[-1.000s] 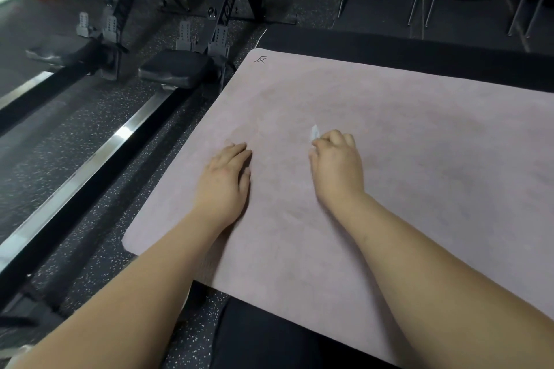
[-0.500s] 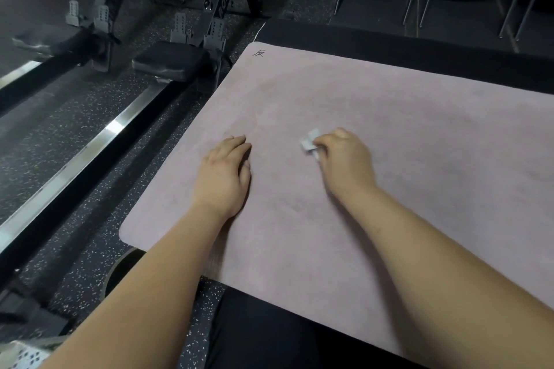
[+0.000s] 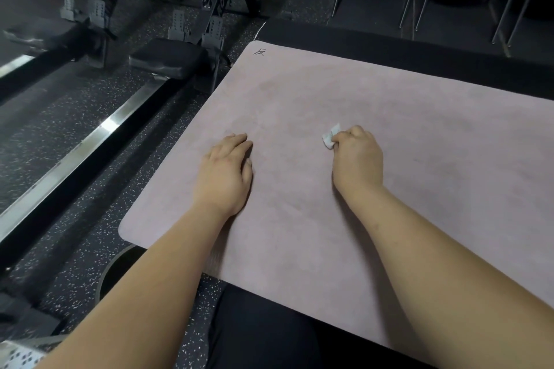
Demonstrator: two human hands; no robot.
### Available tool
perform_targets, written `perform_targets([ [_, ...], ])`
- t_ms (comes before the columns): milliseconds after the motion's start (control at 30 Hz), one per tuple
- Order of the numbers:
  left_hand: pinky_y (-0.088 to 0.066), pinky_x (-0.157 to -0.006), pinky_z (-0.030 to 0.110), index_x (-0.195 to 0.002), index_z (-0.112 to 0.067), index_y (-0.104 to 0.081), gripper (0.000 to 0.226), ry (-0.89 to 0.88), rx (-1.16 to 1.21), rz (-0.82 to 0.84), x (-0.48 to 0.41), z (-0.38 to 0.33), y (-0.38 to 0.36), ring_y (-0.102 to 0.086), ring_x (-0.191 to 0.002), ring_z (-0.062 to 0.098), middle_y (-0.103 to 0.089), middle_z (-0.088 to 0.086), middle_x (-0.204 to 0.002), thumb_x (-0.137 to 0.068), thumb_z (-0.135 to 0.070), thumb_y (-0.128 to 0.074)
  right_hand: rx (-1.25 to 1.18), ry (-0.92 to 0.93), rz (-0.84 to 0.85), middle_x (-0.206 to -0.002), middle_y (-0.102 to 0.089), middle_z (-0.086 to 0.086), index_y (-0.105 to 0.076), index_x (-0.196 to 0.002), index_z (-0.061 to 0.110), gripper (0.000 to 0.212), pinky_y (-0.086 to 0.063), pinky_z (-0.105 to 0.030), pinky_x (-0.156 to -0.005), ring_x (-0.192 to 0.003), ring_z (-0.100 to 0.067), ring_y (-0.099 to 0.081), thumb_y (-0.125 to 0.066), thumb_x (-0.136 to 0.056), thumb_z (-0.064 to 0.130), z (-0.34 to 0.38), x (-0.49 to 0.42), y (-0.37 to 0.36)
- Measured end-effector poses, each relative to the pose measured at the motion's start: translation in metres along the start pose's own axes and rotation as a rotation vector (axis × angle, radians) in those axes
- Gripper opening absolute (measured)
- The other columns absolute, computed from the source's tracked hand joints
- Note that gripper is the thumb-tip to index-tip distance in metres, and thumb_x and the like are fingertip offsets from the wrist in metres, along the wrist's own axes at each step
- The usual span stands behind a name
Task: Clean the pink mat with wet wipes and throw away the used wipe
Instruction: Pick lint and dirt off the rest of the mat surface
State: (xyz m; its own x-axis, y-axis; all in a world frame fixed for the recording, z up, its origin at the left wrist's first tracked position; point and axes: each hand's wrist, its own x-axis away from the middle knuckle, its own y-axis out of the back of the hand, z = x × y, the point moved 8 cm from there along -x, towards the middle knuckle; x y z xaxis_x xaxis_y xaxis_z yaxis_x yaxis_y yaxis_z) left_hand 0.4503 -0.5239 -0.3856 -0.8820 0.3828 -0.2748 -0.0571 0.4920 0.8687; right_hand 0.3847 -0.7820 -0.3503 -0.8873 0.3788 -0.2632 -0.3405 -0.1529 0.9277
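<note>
1. Carries the wet wipe rightward across the pink mat, further from the left hand than half a second ago, with the left hand in much the same place.
2. Pinches the bunched wipe in the curled fingers of the right hand, pressed to the mat near its middle, with only a white corner visible past the knuckles.
3. Rests the left hand flat, palm down, fingers straight and close together, bracing the mat against the speckled floor.
4. Shows the wiping step under way, with the wipe on the mat and, by that judgement, disposal not yet begun.
5. Calls next, probably, for further strokes over the rest of the mat, with steady downward pressure and the left hand guarding against creep.
6. Calls afterwards for a bin, perhaps the dark round rim by the near left corner; cannot tell.
</note>
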Motion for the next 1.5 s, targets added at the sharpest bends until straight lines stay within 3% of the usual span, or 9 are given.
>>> perform_targets([
  [100, -0.037, -0.118, 0.046, -0.14, -0.018, -0.061, 0.04, 0.001, 0.004, -0.001, 0.0, 0.0, 0.0, -0.043, -0.146, 0.026, -0.052, -0.002, -0.155, -0.102, -0.024, -0.054, -0.065, -0.019, 0.04, -0.095, -0.064, -0.01, -0.075, -0.1, 0.018, 0.019, -0.041, -0.035, -0.072, -0.092, -0.034, -0.061, -0.057, -0.094, 0.019, 0.024, 0.003, 0.008],
  [267, -0.037, -0.118, 0.045, -0.14, -0.017, -0.062, 0.04, 0.005, 0.015, -0.001, -0.001, 0.002, -0.001, -0.043, -0.146, 0.025, -0.052, -0.001, -0.155, -0.101, -0.024, -0.055, -0.131, 0.288, 0.101, -0.088, -0.063, -0.008, -0.073, -0.096, 0.015, 0.015, -0.048, -0.038, -0.065, -0.082, -0.031, -0.062, -0.06, -0.096, 0.023, 0.125, 0.06, -0.007],
  [400, -0.037, -0.118, 0.046, -0.14, -0.017, -0.063, 0.041, -0.007, 0.02, -0.004, 0.0, 0.001, 0.0, -0.044, -0.145, 0.025, -0.053, 0.0, -0.154, -0.101, -0.025, -0.054, -0.083, 0.447, 0.024, -0.088, -0.056, -0.009, -0.068, -0.095, 0.008, 0.016, -0.047, -0.038, -0.056, -0.081, -0.031, -0.058, -0.068, -0.091, 0.024, 0.121, 0.066, 0.0],
  [533, -0.035, -0.12, 0.046, -0.141, -0.017, -0.062, 0.04, -0.001, 0.014, -0.006, 0.0, 0.001, 0.001, -0.042, -0.147, 0.024, -0.052, -0.001, -0.155, -0.102, -0.024, -0.054, 0.027, 0.226, 0.013, -0.096, -0.056, -0.012, -0.065, -0.101, 0.011, 0.023, -0.047, -0.039, -0.069, -0.088, -0.036, -0.059, -0.049, -0.103, 0.027, 0.044, 0.016, 0.001],
  [700, -0.038, -0.117, 0.047, -0.139, -0.018, -0.062, 0.04, -0.004, 0.009, -0.015, 0.0, 0.0, -0.001, -0.044, -0.145, 0.025, -0.053, -0.001, -0.153, -0.101, -0.024, -0.054, -0.003, -0.09, -0.001, -0.096, -0.062, -0.014, -0.074, -0.1, 0.016, 0.018, -0.049, -0.039, -0.072, -0.084, -0.039, -0.062, -0.057, -0.094, 0.017, -0.006, 0.001, 0.019],
  [900, -0.039, -0.116, 0.05, -0.138, -0.018, -0.063, 0.043, -0.007, 0.019, -0.018, -0.001, 0.002, 0.0, -0.045, -0.145, 0.026, -0.054, -0.001, -0.152, -0.099, -0.029, -0.05, -0.158, 0.153, 0.096, -0.087, -0.064, -0.007, -0.074, -0.096, 0.019, 0.011, -0.049, -0.036, -0.068, -0.08, -0.031, -0.062, -0.064, -0.092, 0.02, 0.103, 0.066, -0.008],
  [1067, -0.038, -0.117, 0.049, -0.138, -0.018, -0.063, 0.041, -0.019, 0.022, -0.021, 0.0, 0.002, -0.001, -0.045, -0.145, 0.026, -0.054, -0.001, -0.152, -0.099, -0.027, -0.053, -0.13, 0.326, 0.073, -0.091, -0.055, -0.008, -0.07, -0.097, 0.014, 0.012, -0.05, -0.038, -0.065, -0.084, -0.033, -0.057, -0.065, -0.089, 0.021, 0.1, 0.073, 0.0],
  [1333, -0.039, -0.117, 0.047, -0.136, -0.018, -0.065, 0.039, -0.009, 0.022, -0.028, 0.0, 0.0, 0.0, -0.047, -0.142, 0.026, -0.056, 0.0, -0.151, -0.099, -0.025, -0.054, 0.005, -0.073, 0.003, -0.095, -0.061, -0.014, -0.073, -0.096, 0.015, 0.014, -0.05, -0.038, -0.068, -0.08, -0.039, -0.063, -0.06, -0.091, 0.018, -0.018, 0.026, 0.026],
  [1500, -0.039, -0.117, 0.047, -0.136, -0.019, -0.065, 0.04, -0.001, 0.015, -0.025, 0.0, 0.002, 0.001, -0.048, -0.142, 0.027, -0.056, -0.001, -0.151, -0.099, -0.027, -0.052, -0.17, 0.088, 0.084, -0.094, -0.067, -0.01, -0.074, -0.1, 0.021, 0.015, -0.053, -0.039, -0.077, -0.09, -0.034, -0.064, -0.063, -0.089, 0.021, 0.058, 0.064, 0.003],
])
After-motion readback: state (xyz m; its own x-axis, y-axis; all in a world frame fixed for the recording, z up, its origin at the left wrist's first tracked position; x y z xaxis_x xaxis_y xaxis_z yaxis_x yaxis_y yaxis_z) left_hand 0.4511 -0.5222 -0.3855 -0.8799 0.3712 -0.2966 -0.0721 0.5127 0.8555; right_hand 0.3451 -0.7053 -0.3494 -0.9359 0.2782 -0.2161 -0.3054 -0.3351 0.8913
